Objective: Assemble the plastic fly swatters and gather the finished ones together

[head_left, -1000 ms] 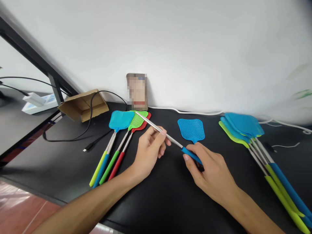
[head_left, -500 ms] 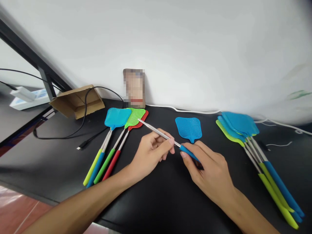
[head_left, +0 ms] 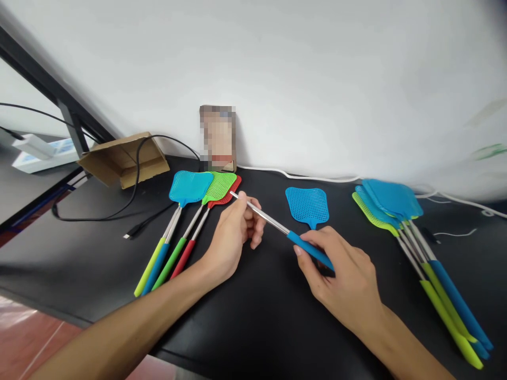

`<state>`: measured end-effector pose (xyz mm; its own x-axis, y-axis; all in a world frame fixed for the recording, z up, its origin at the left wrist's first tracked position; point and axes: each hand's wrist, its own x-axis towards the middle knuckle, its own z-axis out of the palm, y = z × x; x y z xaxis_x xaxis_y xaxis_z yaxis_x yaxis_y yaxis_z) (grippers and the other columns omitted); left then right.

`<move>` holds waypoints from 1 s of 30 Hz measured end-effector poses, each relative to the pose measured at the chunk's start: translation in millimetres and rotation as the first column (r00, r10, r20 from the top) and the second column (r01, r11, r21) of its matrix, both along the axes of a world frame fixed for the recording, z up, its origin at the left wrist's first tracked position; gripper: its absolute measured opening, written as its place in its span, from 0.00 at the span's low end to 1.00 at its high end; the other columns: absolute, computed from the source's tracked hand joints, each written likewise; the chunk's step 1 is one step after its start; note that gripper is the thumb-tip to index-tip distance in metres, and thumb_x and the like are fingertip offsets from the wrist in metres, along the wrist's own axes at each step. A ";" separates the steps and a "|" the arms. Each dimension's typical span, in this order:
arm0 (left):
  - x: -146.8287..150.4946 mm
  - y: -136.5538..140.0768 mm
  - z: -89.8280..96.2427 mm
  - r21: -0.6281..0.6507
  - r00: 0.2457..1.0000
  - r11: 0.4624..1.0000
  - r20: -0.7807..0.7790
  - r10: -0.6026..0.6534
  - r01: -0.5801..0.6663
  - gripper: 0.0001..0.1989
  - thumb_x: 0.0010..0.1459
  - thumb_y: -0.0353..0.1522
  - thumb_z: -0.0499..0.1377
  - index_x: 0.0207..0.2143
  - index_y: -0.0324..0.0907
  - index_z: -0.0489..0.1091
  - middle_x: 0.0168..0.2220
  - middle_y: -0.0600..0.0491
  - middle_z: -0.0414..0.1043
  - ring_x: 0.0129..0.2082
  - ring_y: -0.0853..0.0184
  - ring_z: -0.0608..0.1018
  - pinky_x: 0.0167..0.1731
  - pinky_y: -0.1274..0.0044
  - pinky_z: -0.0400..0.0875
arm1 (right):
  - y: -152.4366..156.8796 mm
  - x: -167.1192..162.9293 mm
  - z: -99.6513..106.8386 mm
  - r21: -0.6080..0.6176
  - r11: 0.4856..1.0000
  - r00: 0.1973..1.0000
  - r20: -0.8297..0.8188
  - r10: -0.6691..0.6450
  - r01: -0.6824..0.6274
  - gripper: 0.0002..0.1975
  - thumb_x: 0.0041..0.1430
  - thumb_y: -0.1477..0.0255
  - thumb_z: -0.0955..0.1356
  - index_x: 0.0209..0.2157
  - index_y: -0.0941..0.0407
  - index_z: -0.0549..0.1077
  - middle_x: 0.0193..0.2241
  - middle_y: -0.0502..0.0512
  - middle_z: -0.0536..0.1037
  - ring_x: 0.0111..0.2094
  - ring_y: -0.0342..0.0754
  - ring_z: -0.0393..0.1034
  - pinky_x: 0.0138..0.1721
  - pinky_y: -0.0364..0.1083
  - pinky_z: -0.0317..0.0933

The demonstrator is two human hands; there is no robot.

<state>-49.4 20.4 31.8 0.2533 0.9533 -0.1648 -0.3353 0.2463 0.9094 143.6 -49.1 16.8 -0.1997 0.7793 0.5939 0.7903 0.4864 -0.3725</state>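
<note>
My right hand (head_left: 343, 269) grips the blue sleeve of a fly swatter handle (head_left: 311, 250), a shiny metal rod without a head on it. Near the thin tip of that rod, my left hand (head_left: 237, 232) is closed with its thumb against the metal and fingers curled beneath. Just beyond my right hand, a loose blue fly swatter head (head_left: 308, 206) lies flat on the black table. The rod slants from upper left to lower right.
Several whole fly swatters lie to the left (head_left: 192, 186) and several more are stacked at the right (head_left: 394, 198). An open cardboard box (head_left: 127, 158), a black cable (head_left: 137, 174) and a pixelated upright object (head_left: 217, 137) stand near the wall. A white cord (head_left: 301, 178) runs along the wall.
My left hand has slid along the rod towards its tip, baring more metal between the hands. My right hand has shifted slightly right and down with the handle.
</note>
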 end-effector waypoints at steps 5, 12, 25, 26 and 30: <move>-1.1 1.5 1.5 -0.039 0.998 0.997 0.025 0.065 -0.064 0.19 0.67 0.48 0.58 0.35 0.42 0.66 0.22 0.59 0.60 0.19 0.74 0.62 0.19 0.81 0.57 | -1.9 1.0 -0.9 0.059 0.998 0.998 0.064 -0.027 0.023 0.09 0.65 0.76 0.70 0.46 0.53 0.70 0.33 0.50 0.79 0.30 0.44 0.74 0.31 0.45 0.64; 0.9 -4.4 1.2 0.061 0.998 0.998 -0.051 -0.030 0.034 0.16 0.70 0.43 0.56 0.37 0.39 0.68 0.22 0.59 0.61 0.20 0.75 0.62 0.21 0.81 0.58 | -1.7 1.1 -4.9 0.146 0.989 1.000 0.008 0.005 -0.006 0.07 0.65 0.77 0.71 0.43 0.56 0.72 0.34 0.52 0.80 0.32 0.44 0.77 0.31 0.44 0.65; 3.7 -8.9 -14.1 0.163 0.978 0.977 0.135 -0.156 0.134 0.15 0.74 0.40 0.49 0.36 0.41 0.64 0.22 0.60 0.60 0.21 0.73 0.62 0.24 0.78 0.57 | -14.2 -13.0 2.1 -0.046 0.998 0.966 -0.256 0.039 -0.052 0.05 0.65 0.78 0.69 0.39 0.56 0.70 0.29 0.49 0.75 0.23 0.39 0.67 0.25 0.41 0.60; 3.3 -8.7 -14.2 0.175 0.978 0.975 0.132 -0.163 0.139 0.15 0.74 0.40 0.49 0.37 0.42 0.64 0.22 0.60 0.60 0.21 0.73 0.62 0.24 0.78 0.57 | -15.7 -14.4 3.1 -0.120 0.991 0.943 -0.332 0.016 -0.059 0.04 0.65 0.77 0.69 0.38 0.56 0.70 0.28 0.48 0.74 0.22 0.39 0.65 0.24 0.41 0.59; 2.5 -6.4 -13.3 0.219 0.982 0.966 0.100 -0.163 0.138 0.15 0.74 0.41 0.49 0.36 0.42 0.63 0.22 0.60 0.60 0.22 0.73 0.62 0.25 0.78 0.56 | -19.0 -18.6 6.5 -0.422 0.887 0.783 -0.609 -0.125 -0.187 0.07 0.68 0.68 0.68 0.36 0.53 0.68 0.23 0.44 0.68 0.19 0.38 0.57 0.20 0.41 0.54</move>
<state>-47.0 14.0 18.5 0.4021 0.9126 0.0745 -0.4152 0.1092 0.9032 125.0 -68.1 23.3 0.0501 0.9802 0.1914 0.3072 0.1672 -0.9368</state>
